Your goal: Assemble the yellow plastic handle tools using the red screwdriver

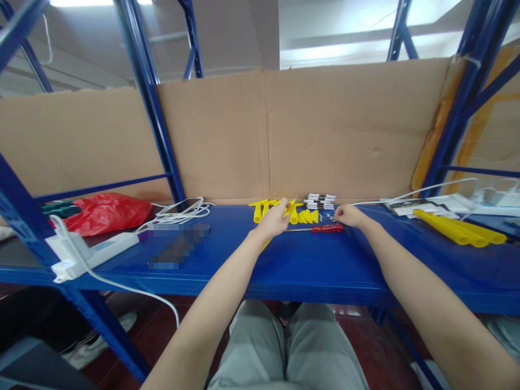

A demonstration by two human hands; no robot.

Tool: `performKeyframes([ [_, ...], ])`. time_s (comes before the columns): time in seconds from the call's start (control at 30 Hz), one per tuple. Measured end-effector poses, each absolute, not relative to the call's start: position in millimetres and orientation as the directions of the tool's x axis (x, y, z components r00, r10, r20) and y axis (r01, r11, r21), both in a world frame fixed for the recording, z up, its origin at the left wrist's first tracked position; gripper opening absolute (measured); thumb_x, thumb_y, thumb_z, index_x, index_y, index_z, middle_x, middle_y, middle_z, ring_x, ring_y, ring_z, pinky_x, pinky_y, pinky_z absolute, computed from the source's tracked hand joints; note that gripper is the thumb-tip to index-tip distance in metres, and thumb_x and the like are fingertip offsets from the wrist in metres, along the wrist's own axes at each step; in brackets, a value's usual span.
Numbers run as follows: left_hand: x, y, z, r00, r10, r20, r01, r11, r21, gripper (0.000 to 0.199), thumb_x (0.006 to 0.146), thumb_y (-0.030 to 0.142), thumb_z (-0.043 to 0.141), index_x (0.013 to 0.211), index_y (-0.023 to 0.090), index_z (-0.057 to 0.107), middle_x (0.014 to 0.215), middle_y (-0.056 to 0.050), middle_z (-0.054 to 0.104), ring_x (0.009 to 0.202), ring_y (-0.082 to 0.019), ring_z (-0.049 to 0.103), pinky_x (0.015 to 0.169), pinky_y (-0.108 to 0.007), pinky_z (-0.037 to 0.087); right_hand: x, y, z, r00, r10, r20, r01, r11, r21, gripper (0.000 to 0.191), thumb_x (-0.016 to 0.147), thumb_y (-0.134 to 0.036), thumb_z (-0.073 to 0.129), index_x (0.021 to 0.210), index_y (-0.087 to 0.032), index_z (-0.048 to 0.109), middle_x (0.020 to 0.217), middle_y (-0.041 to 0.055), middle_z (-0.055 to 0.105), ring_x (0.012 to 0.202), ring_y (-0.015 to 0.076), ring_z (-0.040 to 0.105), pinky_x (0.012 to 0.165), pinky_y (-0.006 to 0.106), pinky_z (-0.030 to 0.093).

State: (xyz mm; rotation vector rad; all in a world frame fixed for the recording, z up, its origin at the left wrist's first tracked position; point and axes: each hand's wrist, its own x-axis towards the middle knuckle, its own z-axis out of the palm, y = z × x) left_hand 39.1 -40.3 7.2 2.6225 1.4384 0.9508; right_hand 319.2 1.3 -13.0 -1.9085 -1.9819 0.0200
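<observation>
My left hand point(276, 218) is closed among the yellow plastic pieces, with a yellow part showing at its fingers and another yellow bit below the palm. My right hand point(348, 214) has its fingertips pinched together over small metal screws point(327, 217); whatever it holds is too small to make out. Between the hands, a screwdriver point(327, 228) with a red handle lies on the blue shelf point(300, 265). Yellow T-shaped pieces point(257, 212) stand left of my left hand, and small yellow wedges point(309, 217) lie to its right. Behind them sits a stack of white packets point(320, 201).
Long yellow tubes point(459, 230) lie at the right beside papers point(422, 207) and white cables. At the left are a red plastic bag point(108, 213), a coiled white cable point(182, 211) and a power strip point(97, 254). Cardboard point(345, 130) lines the back between blue posts.
</observation>
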Motion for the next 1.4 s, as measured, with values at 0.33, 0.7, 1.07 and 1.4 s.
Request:
performKeyframes([
  [0.33,38,-38,6,0.405,0.760,0.509,0.762,-0.588,0.271,0.023,0.084,0.016,0.052,0.106,0.019,0.046,0.101,-0.009,0.066,0.093,-0.022,0.063,0.079,-0.031,0.047,320,-1,-7,-0.074,0.988,0.138,0.935,0.117,-0.336,0.017,0.074,-0.020,0.057,0.069,-0.018,0.074,0.082,0.0047,0.074,0.083,0.0194,0.066,0.072,0.023,0.049],
  [0.7,39,-35,3,0.407,0.735,0.543,0.698,-0.633,0.333,0.019,0.082,0.015,0.052,0.099,0.020,0.046,0.101,-0.008,0.064,0.093,-0.021,0.063,0.080,-0.033,0.048,315,-4,-4,-0.064,0.984,0.168,0.935,0.118,-0.334,0.023,0.078,-0.017,0.052,0.080,-0.015,0.074,0.087,0.0078,0.074,0.083,0.0196,0.066,0.075,0.024,0.048],
  [1.07,101,-27,17,0.333,0.908,0.256,0.355,-0.372,0.858,0.023,0.082,0.005,0.046,0.100,0.017,0.040,0.086,-0.004,0.060,0.056,-0.009,0.059,0.052,-0.021,0.049,320,5,-11,-0.008,0.974,0.225,0.950,0.077,-0.303,0.021,0.076,-0.030,0.058,0.085,-0.020,0.074,0.084,0.0048,0.073,0.084,0.0177,0.065,0.076,0.024,0.046],
  [1.4,147,-25,29,0.439,0.880,-0.182,0.028,0.189,0.982,0.034,0.086,0.005,0.037,0.119,0.003,0.048,0.063,-0.004,0.060,0.044,-0.011,0.057,0.045,-0.019,0.045,306,-22,9,0.145,0.970,0.197,0.974,-0.104,-0.203,0.027,0.074,-0.019,0.050,0.088,-0.023,0.073,0.087,0.0075,0.072,0.094,0.0256,0.063,0.082,0.037,0.044],
])
